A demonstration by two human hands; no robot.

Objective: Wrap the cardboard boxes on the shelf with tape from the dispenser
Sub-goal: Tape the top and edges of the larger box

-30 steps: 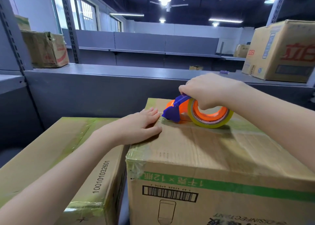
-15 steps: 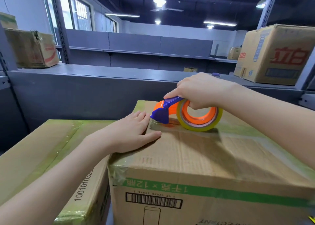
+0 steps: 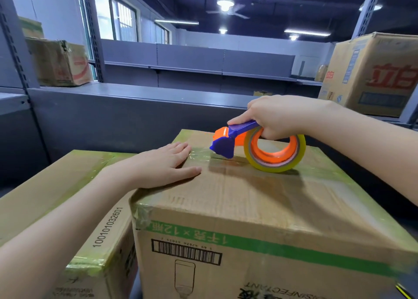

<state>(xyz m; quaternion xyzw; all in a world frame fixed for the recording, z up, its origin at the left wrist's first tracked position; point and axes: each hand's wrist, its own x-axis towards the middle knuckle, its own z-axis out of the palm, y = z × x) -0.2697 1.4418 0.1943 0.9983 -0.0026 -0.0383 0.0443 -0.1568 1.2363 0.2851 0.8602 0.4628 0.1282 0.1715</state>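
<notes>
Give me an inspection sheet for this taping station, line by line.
Surface: grey metal shelf ledge behind the boxes; what they stand on is hidden.
Job's things: right box with yellowish tape along its top edges; left box beside it, also taped; tape dispenser on the right box's top, blue head pointing left.
Clutter: worn box on the ledge at left; red-printed box at right.
Hands: left hand flat on the right box's top; right hand grips the tape dispenser.
Cables: nothing seen.
Surroundings: windows, ceiling lamp, more grey shelving.
</notes>
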